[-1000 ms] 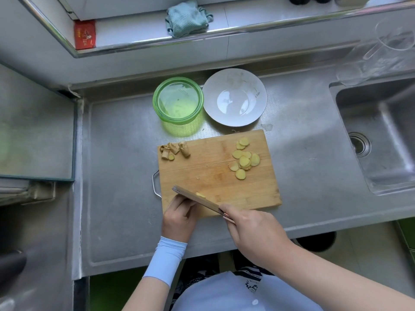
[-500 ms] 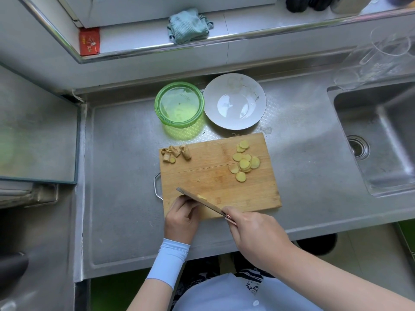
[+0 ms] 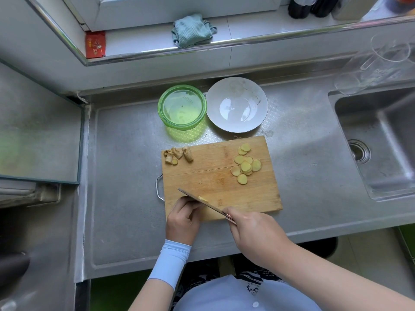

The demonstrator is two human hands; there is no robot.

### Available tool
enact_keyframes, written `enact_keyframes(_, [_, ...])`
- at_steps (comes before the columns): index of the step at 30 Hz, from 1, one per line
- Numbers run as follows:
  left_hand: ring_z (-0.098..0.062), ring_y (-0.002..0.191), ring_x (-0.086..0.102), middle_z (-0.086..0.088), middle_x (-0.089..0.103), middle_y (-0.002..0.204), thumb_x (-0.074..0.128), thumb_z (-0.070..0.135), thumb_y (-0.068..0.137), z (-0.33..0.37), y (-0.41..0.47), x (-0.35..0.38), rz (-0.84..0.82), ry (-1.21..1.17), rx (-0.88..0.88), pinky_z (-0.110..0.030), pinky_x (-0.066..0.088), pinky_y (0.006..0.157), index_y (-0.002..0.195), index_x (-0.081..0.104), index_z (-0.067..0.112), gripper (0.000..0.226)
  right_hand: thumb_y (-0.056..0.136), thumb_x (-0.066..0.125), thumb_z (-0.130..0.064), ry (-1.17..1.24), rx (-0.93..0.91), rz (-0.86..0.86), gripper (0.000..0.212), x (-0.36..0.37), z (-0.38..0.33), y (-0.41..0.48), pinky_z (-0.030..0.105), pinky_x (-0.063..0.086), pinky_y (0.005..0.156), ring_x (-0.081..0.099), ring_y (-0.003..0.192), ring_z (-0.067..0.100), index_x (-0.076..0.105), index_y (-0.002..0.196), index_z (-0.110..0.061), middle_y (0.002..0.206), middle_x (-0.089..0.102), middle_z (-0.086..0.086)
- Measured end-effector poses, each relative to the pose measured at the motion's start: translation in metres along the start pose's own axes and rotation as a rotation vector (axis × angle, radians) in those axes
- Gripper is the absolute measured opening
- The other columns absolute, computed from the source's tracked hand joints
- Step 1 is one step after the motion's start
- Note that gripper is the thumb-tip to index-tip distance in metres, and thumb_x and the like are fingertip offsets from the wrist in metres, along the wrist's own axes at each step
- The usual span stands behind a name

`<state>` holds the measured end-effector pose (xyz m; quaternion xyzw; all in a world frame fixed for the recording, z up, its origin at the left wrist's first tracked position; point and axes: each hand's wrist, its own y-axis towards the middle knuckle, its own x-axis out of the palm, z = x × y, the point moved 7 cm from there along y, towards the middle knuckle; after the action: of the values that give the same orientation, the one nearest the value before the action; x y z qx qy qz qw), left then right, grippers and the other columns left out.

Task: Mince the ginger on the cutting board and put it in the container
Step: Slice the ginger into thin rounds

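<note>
Bright, even daylight from the top of the frame; soft glare on the steel bench (image 3: 125, 198); wide-angle bending and slight blur toward the edges.

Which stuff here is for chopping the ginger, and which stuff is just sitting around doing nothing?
For the job: knife, cutting board, ginger piece under the blade, ginger slices, green container.

Just lying about: white plate, teal cloth, red packet, clear jug, sink.
</note>
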<state>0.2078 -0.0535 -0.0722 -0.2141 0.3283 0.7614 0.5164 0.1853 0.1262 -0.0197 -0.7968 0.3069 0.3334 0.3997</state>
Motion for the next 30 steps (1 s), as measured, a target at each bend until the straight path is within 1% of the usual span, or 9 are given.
enact_keyframes(2, [-0.013,0.083,0.063,-0.004,0.069,0.087,0.074,-0.009,0.072,0.0,0.0,0.0,0.003,0.001,-0.01,-0.007,0.043,0.081,0.079,0.075,0.006,0.017,0.102,0.038,-0.03,0.007,0.009,-0.007,0.026,0.002,-0.001,0.005,0.039,0.05,0.061,0.058,0.07,0.029,0.048,0.126,-0.033,0.083,0.066,0.0])
enact_keyframes(5, [-0.012,0.083,0.062,-0.004,0.069,0.087,0.077,-0.015,0.068,0.0,-0.001,0.0,-0.008,0.0,-0.024,-0.005,0.041,0.081,0.079,0.075,0.007,0.024,0.102,0.038,-0.03,0.01,0.012,-0.008,0.027,0.004,-0.002,0.007,0.04,0.052,0.062,0.059,0.071,0.029,0.049,0.126,-0.032,0.083,0.067,0.0])
enact_keyframes(9, [-0.012,0.082,0.062,-0.005,0.069,0.086,0.078,-0.018,0.067,-0.001,0.0,0.001,-0.011,0.01,-0.028,-0.005,0.041,0.082,0.077,0.075,0.006,0.026,0.102,0.039,-0.029,0.002,0.007,0.005,0.023,0.002,0.002,0.001,0.037,0.039,0.056,0.048,0.065,0.026,0.048,0.122,-0.033,0.079,0.062,-0.002])
enact_keyframes(11, [-0.012,0.083,0.062,-0.005,0.069,0.086,0.074,-0.013,0.072,0.0,0.0,0.001,-0.003,0.01,-0.029,-0.005,0.041,0.083,0.077,0.075,0.006,0.019,0.102,0.039,-0.028,-0.006,0.004,-0.005,0.023,0.004,0.001,0.004,0.037,0.037,0.055,0.047,0.063,0.026,0.049,0.122,-0.032,0.076,0.059,-0.003])
enact_keyframes(13, [-0.013,0.083,0.063,-0.004,0.068,0.086,0.067,-0.003,0.079,0.002,0.0,0.001,-0.001,0.008,-0.032,-0.004,0.04,0.082,0.077,0.074,0.007,0.013,0.101,0.039,-0.027,0.003,0.004,-0.019,0.022,0.009,-0.002,0.015,0.036,0.041,0.053,0.051,0.062,0.027,0.049,0.121,-0.029,0.074,0.06,-0.001])
enact_keyframes(16, [-0.011,0.081,0.062,-0.001,0.067,0.084,0.059,0.008,0.085,0.006,0.0,-0.001,-0.005,-0.004,-0.03,-0.006,0.04,0.079,0.077,0.074,0.008,0.016,0.1,0.04,-0.027,0.016,-0.006,-0.029,0.018,0.017,-0.006,0.033,0.039,0.047,0.055,0.058,0.067,0.031,0.048,0.116,-0.023,0.079,0.065,0.004])
enact_keyframes(22, [-0.011,0.085,0.063,-0.002,0.068,0.088,0.062,0.009,0.086,0.003,-0.002,0.0,0.01,-0.027,-0.034,-0.01,0.045,0.08,0.08,0.075,0.007,0.014,0.1,0.041,-0.028,0.023,-0.055,0.018,0.022,0.018,-0.006,0.035,0.039,0.047,0.056,0.061,0.07,0.03,0.049,0.12,-0.025,0.082,0.068,0.001])
enact_keyframes(26, [-0.013,0.085,0.063,-0.005,0.069,0.089,0.065,0.008,0.083,-0.003,-0.005,-0.002,0.041,-0.035,-0.036,-0.006,0.043,0.084,0.081,0.075,0.006,0.01,0.101,0.042,-0.029,0.051,-0.077,0.069,0.024,0.01,-0.007,0.014,0.034,0.034,0.053,0.055,0.064,0.022,0.051,0.123,-0.031,0.077,0.065,-0.006])
enact_keyframes(30, [-0.014,0.082,0.062,-0.005,0.068,0.089,0.066,0.01,0.084,-0.005,-0.005,0.0,0.05,-0.028,-0.026,-0.002,0.04,0.082,0.08,0.074,0.004,0.011,0.101,0.041,-0.033,0.038,-0.053,0.073,0.023,0.005,-0.001,-0.006,0.035,0.035,0.057,0.057,0.069,0.023,0.048,0.123,-0.036,0.077,0.063,-0.005])
